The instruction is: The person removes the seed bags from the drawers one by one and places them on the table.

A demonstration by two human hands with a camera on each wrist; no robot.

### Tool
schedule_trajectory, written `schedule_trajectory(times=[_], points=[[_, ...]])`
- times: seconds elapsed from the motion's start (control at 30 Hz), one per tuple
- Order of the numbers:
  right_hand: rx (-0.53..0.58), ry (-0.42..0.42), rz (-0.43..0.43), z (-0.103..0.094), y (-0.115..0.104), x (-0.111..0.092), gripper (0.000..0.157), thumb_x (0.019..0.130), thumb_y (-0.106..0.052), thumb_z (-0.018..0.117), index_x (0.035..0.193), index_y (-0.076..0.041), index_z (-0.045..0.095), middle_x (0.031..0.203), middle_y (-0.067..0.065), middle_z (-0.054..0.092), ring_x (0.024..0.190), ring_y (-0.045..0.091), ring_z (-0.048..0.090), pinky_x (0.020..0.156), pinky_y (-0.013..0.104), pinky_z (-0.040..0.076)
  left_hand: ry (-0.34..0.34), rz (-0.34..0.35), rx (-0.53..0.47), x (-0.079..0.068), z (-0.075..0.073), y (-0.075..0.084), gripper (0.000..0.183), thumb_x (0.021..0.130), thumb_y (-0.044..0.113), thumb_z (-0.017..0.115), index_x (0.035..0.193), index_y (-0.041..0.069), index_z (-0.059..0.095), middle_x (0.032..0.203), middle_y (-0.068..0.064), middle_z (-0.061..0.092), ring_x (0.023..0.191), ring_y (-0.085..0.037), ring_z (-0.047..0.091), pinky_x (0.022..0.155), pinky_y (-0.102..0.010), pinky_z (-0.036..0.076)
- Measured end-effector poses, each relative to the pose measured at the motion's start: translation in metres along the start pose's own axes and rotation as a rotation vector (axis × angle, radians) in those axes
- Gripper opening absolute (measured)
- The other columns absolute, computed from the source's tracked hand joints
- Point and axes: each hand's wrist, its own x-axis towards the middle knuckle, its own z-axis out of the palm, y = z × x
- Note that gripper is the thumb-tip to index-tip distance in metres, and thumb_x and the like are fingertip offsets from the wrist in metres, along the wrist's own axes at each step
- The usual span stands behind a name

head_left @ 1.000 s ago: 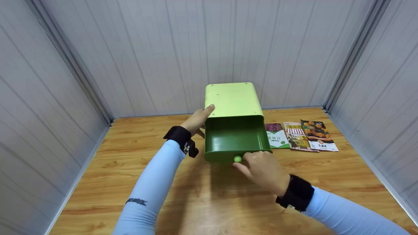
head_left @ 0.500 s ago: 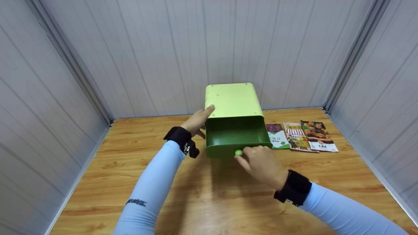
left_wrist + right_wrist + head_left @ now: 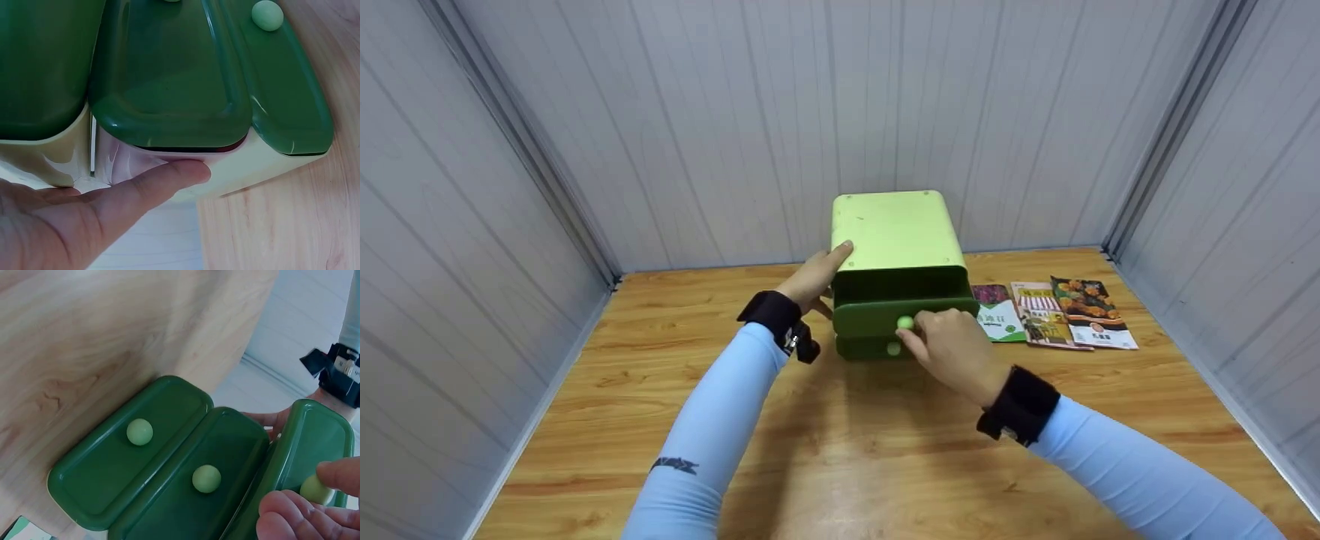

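Observation:
A small light-green cabinet (image 3: 896,229) with dark green drawers stands near the back wall. Its top drawer (image 3: 866,319) sticks out partway, leaving a dark gap behind its front. My right hand (image 3: 958,349) pinches that drawer's round pale-green knob (image 3: 316,490) between thumb and fingers. Two drawers below show in the right wrist view, a middle drawer (image 3: 185,495) and a bottom drawer (image 3: 112,478), each with its own knob. My left hand (image 3: 814,279) rests against the cabinet's left side, thumb on the top panel. One straight finger (image 3: 169,177) touches the side wall.
Right of the cabinet, flat packets lie on the wooden table (image 3: 660,390): a white-and-green packet (image 3: 999,319), a packet with a striped awning (image 3: 1042,311) and a black-and-white flower packet (image 3: 1095,311). Panelled walls (image 3: 720,127) enclose the table at the back and sides.
My right hand has moved away from me with the knob, sliding the top drawer inward. A lower drawer's front now shows beneath it. My left hand has stayed in place.

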Motion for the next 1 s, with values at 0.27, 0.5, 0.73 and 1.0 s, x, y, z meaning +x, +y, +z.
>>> schedule_trajectory(times=[0.27, 0.5, 0.73, 1.0], points=[[0.005, -0.012, 0.039, 0.002, 0.007, 0.017, 0.037, 0.106, -0.020, 0.073, 0.074, -0.003, 0.064, 0.062, 0.008, 0.061, 0.051, 0.015, 0.052, 0.051, 0.033, 0.047, -0.001, 0.016, 0.009, -0.003, 0.000, -0.001, 0.091, 0.113, 0.064, 0.040, 0.173, 0.002, 0.010, 0.167, -0.028, 0.034, 0.143, -0.054, 0.050, 0.111, -0.074, 0.048], [0.000, -0.014, 0.045, 0.006, 0.012, 0.026, 0.035, 0.107, -0.020, 0.072, 0.078, -0.002, 0.068, 0.064, 0.011, 0.064, 0.050, 0.017, 0.055, 0.050, 0.031, 0.045, -0.032, 0.044, 0.005, -0.004, 0.000, 0.000, 0.079, 0.114, 0.063, 0.036, 0.165, 0.003, 0.034, 0.148, -0.027, 0.055, 0.136, -0.054, 0.059, 0.108, -0.076, 0.049], [-0.001, -0.015, 0.089, 0.008, 0.015, 0.034, 0.035, 0.107, -0.021, 0.072, 0.079, -0.002, 0.069, 0.066, 0.013, 0.067, 0.051, 0.018, 0.058, 0.050, 0.030, 0.042, -0.042, 0.043, 0.006, -0.003, 0.001, 0.001, 0.073, 0.114, 0.064, 0.034, 0.157, 0.006, 0.047, 0.147, -0.024, 0.056, 0.138, -0.055, 0.056, 0.108, -0.078, 0.047], [0.010, -0.011, 0.107, 0.011, 0.018, 0.041, 0.040, 0.108, -0.021, 0.070, 0.072, -0.006, 0.062, 0.058, 0.007, 0.055, 0.049, 0.015, 0.048, 0.052, 0.028, 0.034, -0.036, 0.026, -0.005, -0.003, 0.002, 0.002, 0.078, 0.113, 0.066, 0.034, 0.166, 0.008, 0.035, 0.159, -0.024, 0.047, 0.149, -0.061, 0.043, 0.110, -0.081, 0.043]])
